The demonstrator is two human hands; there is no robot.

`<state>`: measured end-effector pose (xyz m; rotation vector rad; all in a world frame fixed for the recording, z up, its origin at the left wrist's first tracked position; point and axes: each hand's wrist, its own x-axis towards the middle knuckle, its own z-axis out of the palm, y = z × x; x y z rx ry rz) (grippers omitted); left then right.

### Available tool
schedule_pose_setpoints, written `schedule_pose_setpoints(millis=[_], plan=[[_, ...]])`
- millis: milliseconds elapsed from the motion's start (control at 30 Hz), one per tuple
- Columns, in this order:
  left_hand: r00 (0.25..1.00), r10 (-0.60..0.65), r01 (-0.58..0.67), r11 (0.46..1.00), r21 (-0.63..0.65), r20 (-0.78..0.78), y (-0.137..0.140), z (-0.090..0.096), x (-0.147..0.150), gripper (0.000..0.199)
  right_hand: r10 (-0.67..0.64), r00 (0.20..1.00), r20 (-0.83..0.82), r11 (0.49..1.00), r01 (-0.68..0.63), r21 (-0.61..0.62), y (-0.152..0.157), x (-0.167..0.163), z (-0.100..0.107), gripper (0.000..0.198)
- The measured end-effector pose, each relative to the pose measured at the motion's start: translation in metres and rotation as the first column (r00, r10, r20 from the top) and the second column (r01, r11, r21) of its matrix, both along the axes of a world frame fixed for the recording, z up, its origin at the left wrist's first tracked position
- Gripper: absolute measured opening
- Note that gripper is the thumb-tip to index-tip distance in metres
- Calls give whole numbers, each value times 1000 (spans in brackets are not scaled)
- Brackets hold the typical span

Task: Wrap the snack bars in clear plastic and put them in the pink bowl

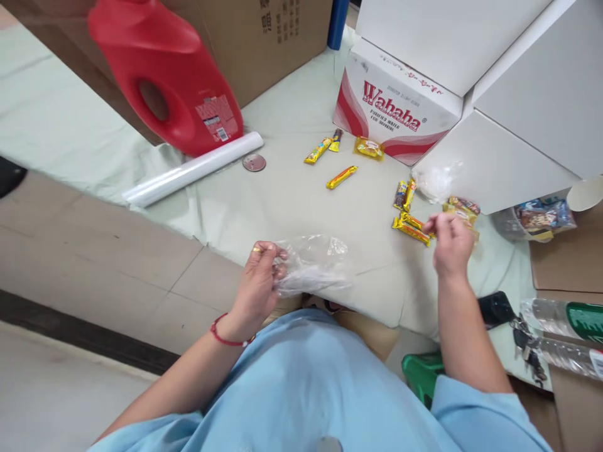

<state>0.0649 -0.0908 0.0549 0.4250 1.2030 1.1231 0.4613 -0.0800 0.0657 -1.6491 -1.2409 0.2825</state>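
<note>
My left hand (261,276) is closed on the edge of a clear plastic bag (318,267), which hangs limp over the front edge of the covered table. On the right, my right hand (451,245) has its fingers bent together beside two yellow-wrapped snack bars (411,232); whether anything is between the fingertips is hidden. Just behind those bars lie a dark-and-yellow bar (400,194) and another yellow bar (409,193). More wrapped snacks (464,206) are partly covered by this hand. Farther back are a single yellow bar (342,177), another yellow packet (319,150) and a yellow-wrapped cake (369,148).
A crumpled clear bag (438,181) sits by the Wahaha box (396,107). At left stand a red jug (174,81), a white roll (198,168) and a round metal disc (254,162). A snack tub (511,226), keys (527,345) and plastic bottles (549,317) are at right.
</note>
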Motion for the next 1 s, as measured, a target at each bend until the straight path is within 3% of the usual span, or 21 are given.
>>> schedule_pose_setpoints(millis=[67, 133, 200, 267, 333, 433, 533, 633, 800, 900, 1000], plan=[[999, -19, 19, 1000, -11, 39, 4, 2, 8, 43, 191, 975, -112, 962, -208, -174, -45, -44, -10, 41], [996, -49, 51, 999, -17, 71, 8, 4, 14, 42, 303, 915, -266, 898, -368, -243, -76, -84, -20, 45], [992, -84, 85, 996, -8, 93, 9, 6, 20, 42, 338, 864, -374, 884, -427, -189, -91, -113, -28, 60], [988, -114, 112, 994, 17, 109, 8, 7, 26, 44, 354, 855, -379, 893, -429, -133, -95, -130, -33, 71], [982, -147, 144, 989, 36, 122, 6, 7, 32, 48, 344, 888, -305, 907, -398, -135, -92, -138, -34, 60], [971, -218, 216, 976, 32, 94, 1, 3, 36, 49, 275, 921, -278, 941, -317, -118, -82, -135, -28, 34], [952, -307, 307, 951, 45, 8, -2, -3, 33, 46, 214, 842, -496, 952, -293, -86, -74, -124, -17, 32], [921, -378, 386, 917, 97, -94, -2, -10, 27, 42, 113, 727, -677, 933, -312, -179, -72, -112, -8, 36], [863, -397, 457, 877, 146, -314, 11, -16, 15, 32, 14, 729, -684, 863, -354, -360, -80, -91, -5, 42], [787, -460, 562, 810, 170, -410, 23, -13, 13, 30, 17, 728, -685, 829, -393, -397, -85, -80, -3, 41], [713, -581, 674, 723, 153, -392, 31, -7, 19, 37, -3, 664, -747, 898, -326, -294, -84, -77, 2, 39]])
